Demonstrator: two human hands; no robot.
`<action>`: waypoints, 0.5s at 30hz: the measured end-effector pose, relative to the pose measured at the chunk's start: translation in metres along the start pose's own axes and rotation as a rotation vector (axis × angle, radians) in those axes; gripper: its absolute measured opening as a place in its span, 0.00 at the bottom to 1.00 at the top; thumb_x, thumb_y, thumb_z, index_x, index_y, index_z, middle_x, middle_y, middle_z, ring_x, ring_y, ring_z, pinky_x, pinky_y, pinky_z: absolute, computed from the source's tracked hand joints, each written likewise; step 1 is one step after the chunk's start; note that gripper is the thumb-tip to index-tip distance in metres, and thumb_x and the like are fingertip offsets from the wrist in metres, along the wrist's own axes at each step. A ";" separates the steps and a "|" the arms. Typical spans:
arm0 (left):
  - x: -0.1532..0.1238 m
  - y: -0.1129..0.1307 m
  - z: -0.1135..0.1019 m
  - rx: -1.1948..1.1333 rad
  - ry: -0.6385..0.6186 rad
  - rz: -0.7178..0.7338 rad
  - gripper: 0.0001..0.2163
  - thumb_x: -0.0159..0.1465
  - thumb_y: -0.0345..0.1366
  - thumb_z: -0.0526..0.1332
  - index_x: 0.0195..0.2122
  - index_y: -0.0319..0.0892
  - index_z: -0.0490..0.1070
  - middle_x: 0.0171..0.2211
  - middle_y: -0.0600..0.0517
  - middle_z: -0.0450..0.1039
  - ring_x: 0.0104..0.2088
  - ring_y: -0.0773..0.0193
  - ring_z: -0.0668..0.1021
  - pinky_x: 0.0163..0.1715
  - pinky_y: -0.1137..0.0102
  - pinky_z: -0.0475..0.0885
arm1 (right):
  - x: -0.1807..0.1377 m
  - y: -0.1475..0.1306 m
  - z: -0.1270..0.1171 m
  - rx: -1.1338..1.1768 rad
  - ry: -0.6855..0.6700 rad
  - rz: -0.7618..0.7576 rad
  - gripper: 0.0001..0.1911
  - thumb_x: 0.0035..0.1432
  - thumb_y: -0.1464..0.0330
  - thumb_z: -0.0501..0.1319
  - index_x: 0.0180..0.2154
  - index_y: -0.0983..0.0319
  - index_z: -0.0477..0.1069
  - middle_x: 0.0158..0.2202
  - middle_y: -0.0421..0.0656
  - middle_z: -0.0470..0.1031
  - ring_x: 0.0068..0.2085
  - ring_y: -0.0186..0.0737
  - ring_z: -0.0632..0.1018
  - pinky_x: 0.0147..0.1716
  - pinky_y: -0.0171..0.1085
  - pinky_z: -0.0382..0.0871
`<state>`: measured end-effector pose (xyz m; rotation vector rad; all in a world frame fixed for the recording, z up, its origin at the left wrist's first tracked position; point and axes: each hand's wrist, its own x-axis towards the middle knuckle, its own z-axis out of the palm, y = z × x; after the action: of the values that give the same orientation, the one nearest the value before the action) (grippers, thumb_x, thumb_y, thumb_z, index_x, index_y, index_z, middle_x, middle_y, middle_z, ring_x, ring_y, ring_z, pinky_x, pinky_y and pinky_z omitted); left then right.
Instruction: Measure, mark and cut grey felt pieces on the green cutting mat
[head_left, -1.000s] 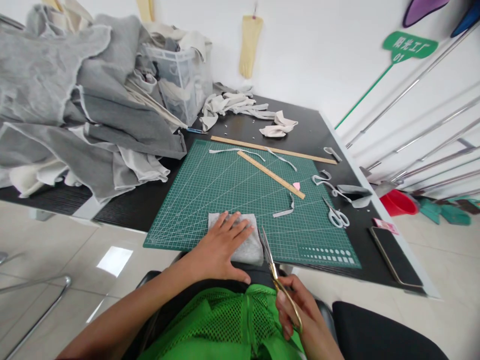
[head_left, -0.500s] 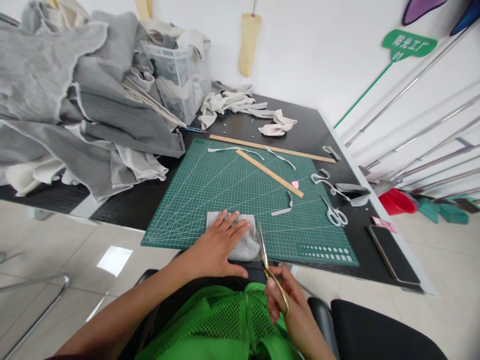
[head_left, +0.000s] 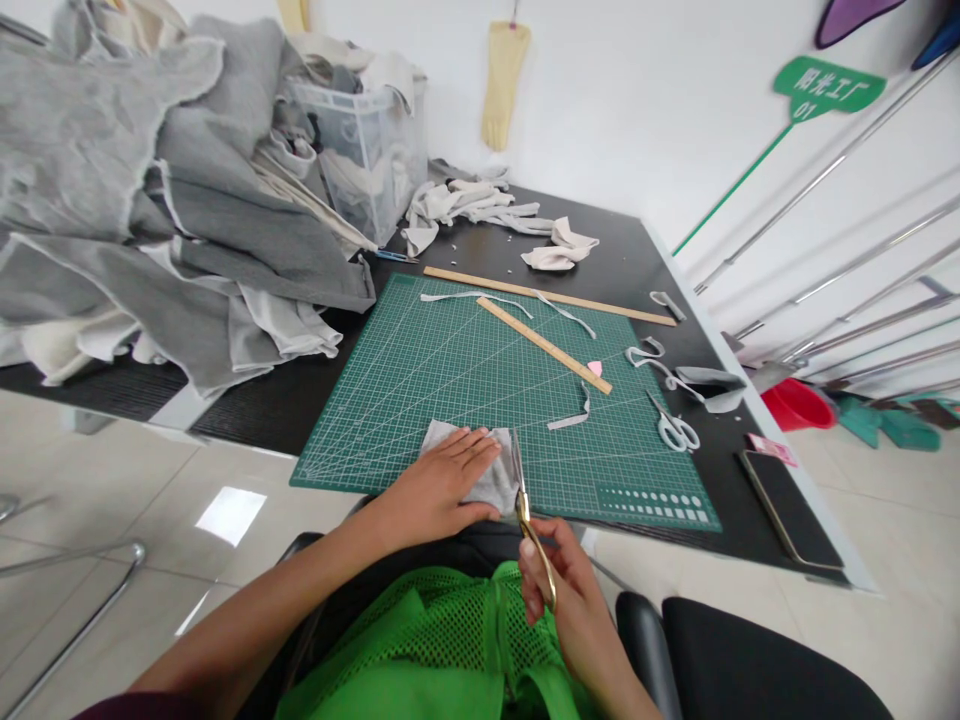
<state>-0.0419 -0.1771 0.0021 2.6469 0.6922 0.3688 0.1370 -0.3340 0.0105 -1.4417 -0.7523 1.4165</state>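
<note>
My left hand point(head_left: 442, 487) lies on a small piece of grey fabric point(head_left: 496, 487) at the near edge of the green cutting mat point(head_left: 360, 410), its fingers close together but stretched out flat. Gold-handled scissors point(head_left: 523, 505) are in my right hand point(head_left: 562, 570), with fingers through the handles. Their blades point away from me along the fabric's right edge; whether the blades grip any cloth I cannot make out. Part of the fabric is hidden under my left hand.
Two wooden rulers point(head_left: 544, 345), thin fabric strips and white-handled scissors point(head_left: 677, 432) lie on or by the mat. A phone point(head_left: 791, 510) rests at the right edge. Grey fabric point(head_left: 247, 220) is heaped at left beside a clear plastic bin point(head_left: 360, 150).
My left fingers have drawn together and shifted slightly on the fabric. My right hand has moved the scissors a little left, up against the fabric's right edge.
</note>
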 end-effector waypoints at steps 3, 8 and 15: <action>0.000 0.000 -0.002 -0.012 -0.003 -0.004 0.34 0.67 0.56 0.56 0.68 0.42 0.54 0.69 0.43 0.56 0.70 0.55 0.57 0.70 0.56 0.51 | -0.003 0.002 -0.003 0.016 -0.018 0.020 0.17 0.63 0.53 0.63 0.44 0.57 0.64 0.22 0.31 0.61 0.20 0.30 0.63 0.19 0.30 0.61; 0.002 0.002 -0.007 -0.017 -0.013 0.000 0.28 0.69 0.50 0.57 0.67 0.48 0.57 0.69 0.47 0.57 0.70 0.55 0.58 0.70 0.55 0.52 | -0.006 0.001 -0.003 0.005 -0.019 0.027 0.15 0.65 0.54 0.62 0.44 0.57 0.64 0.22 0.31 0.61 0.20 0.29 0.63 0.19 0.30 0.61; 0.002 0.000 -0.005 -0.033 0.017 0.033 0.19 0.73 0.43 0.51 0.61 0.43 0.67 0.66 0.46 0.63 0.69 0.57 0.60 0.70 0.55 0.52 | -0.012 0.001 0.003 0.050 -0.006 0.072 0.19 0.63 0.51 0.63 0.43 0.58 0.64 0.22 0.31 0.62 0.19 0.28 0.62 0.18 0.29 0.60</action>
<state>-0.0420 -0.1746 0.0072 2.6294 0.6434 0.4083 0.1326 -0.3450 0.0150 -1.4395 -0.6702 1.4842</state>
